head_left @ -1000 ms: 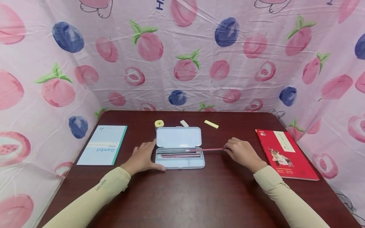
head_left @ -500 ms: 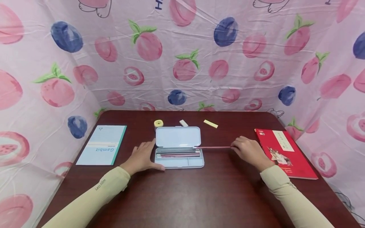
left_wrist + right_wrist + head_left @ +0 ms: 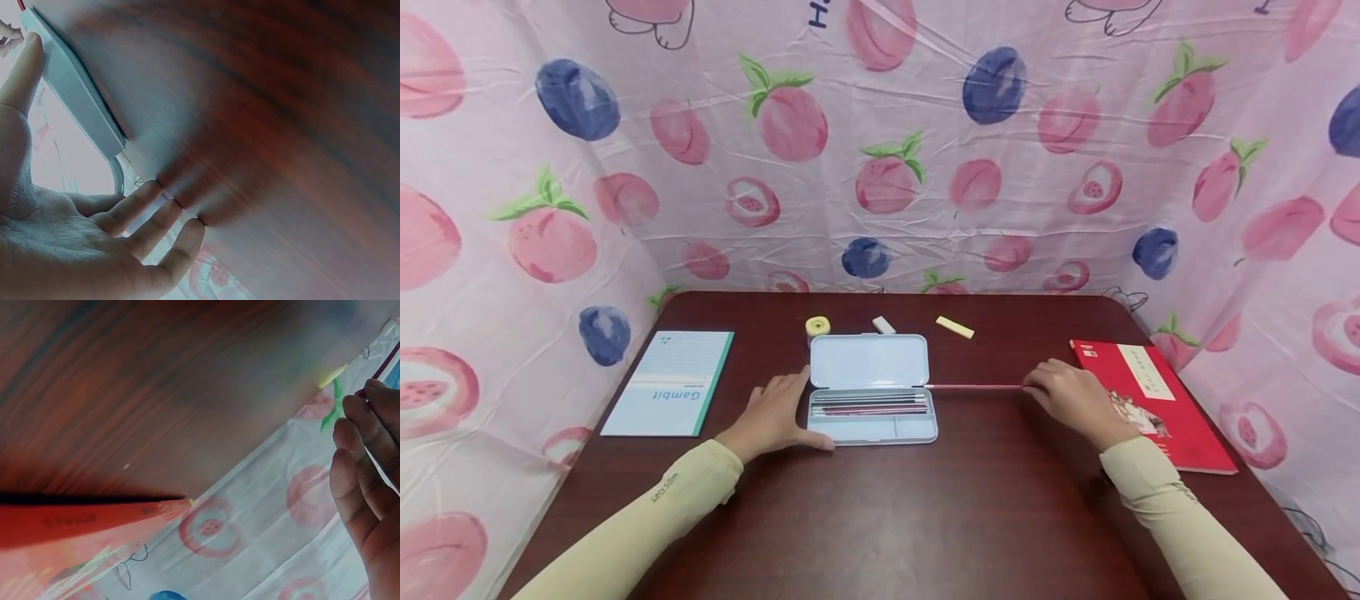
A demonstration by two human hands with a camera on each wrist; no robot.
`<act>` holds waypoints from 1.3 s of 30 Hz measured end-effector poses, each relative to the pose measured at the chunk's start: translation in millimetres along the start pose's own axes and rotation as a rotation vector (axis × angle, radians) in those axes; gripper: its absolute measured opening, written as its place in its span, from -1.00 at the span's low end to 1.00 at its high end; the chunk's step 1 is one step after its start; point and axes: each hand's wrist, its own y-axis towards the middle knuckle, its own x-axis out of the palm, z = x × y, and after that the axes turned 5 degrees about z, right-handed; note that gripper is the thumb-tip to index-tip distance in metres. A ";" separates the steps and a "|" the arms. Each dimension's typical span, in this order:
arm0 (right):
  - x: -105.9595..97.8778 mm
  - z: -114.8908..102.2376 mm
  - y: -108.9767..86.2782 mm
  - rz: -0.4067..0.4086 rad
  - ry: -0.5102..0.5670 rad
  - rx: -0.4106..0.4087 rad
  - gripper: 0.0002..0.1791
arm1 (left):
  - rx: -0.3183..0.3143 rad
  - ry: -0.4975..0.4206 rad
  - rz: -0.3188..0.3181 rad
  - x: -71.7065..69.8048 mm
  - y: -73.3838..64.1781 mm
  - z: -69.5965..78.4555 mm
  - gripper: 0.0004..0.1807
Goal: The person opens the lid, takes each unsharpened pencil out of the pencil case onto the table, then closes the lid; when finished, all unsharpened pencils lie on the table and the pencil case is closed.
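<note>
A pale blue pencil case [image 3: 850,429] lies with its lid raised in the middle of the table, several pencils [image 3: 868,407] in its long back compartment. My left hand [image 3: 775,414] rests at the case's left end, thumb by the front edge and fingers spread behind; in the left wrist view its fingertips meet the table. Between thumb and fingertips, my right hand [image 3: 1067,396] pinches one end of a red pencil [image 3: 977,387]. That pencil stretches level toward the left, its far end right at the case's right hinge corner. The right wrist view shows only a short dark piece of it.
A blue notebook [image 3: 662,383] lies at left, a red book [image 3: 1157,408] at right, close beside my right hand. Behind the case are a yellow tape roll [image 3: 817,326], a white eraser [image 3: 883,325] and a yellow strip [image 3: 955,327]. A fruit-print curtain [image 3: 880,167] surrounds the table.
My right hand has moved to the right, drawing the red pencil from over the case's compartment out past its right end. My left hand has stayed in place.
</note>
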 end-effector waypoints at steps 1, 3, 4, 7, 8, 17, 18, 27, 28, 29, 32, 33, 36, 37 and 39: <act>-0.6 1.2 -0.6 -0.006 -0.004 0.006 -0.68 | 0.000 -0.001 0.000 0.0 -0.1 0.0 0.56; -1.6 3.7 -1.7 -0.020 -0.008 0.018 -0.68 | 0.003 -0.001 0.001 0.0 -0.3 0.3 0.55; -2.1 4.8 -2.2 -0.025 -0.009 0.022 -0.69 | 0.004 0.000 0.001 -0.1 -0.4 0.3 0.55; -3.3 7.0 -2.9 -0.036 -0.014 0.029 -0.70 | 0.006 0.002 0.002 -0.3 -0.7 0.4 0.55; -3.4 7.6 -3.1 -0.041 -0.015 0.031 -0.70 | 0.006 0.003 0.003 -0.4 -0.7 0.5 0.55; 1.9 10.7 2.9 -0.082 -0.005 0.041 -0.71 | 0.007 0.001 0.002 0.0 0.2 -0.3 0.55; 3.2 10.7 3.8 -0.085 -0.007 0.039 -0.72 | 0.006 0.001 0.003 0.0 0.3 -0.2 0.55; 12.5 9.4 11.1 -0.095 -0.029 -0.021 -0.82 | 0.002 -0.003 0.005 -0.9 -1.1 1.9 0.54; 13.2 9.3 11.7 -0.099 -0.029 -0.026 -0.82 | 0.001 -0.004 0.004 -1.3 -1.1 2.4 0.54; 14.0 9.4 12.1 -0.100 -0.029 -0.030 -0.82 | 0.001 -0.004 0.003 -1.7 -1.1 2.7 0.54; 15.6 8.9 12.9 -0.101 -0.026 -0.039 -0.83 | 0.002 0.000 0.001 -2.4 -1.2 2.9 0.54; 16.1 8.6 13.1 -0.100 -0.027 -0.042 -0.84 | 0.003 0.000 0.001 -2.5 -1.3 2.9 0.54; 16.5 7.3 13.4 -0.100 -0.033 -0.048 -0.85 | 0.006 0.003 0.003 -2.2 -1.4 2.4 0.55; 16.6 6.9 13.5 -0.101 -0.034 -0.047 -0.84 | 0.006 0.003 0.003 -2.1 -1.3 2.2 0.56; 16.9 6.5 13.4 -0.104 -0.034 -0.046 -0.84 | 0.005 0.004 0.004 -1.9 -1.0 2.1 0.56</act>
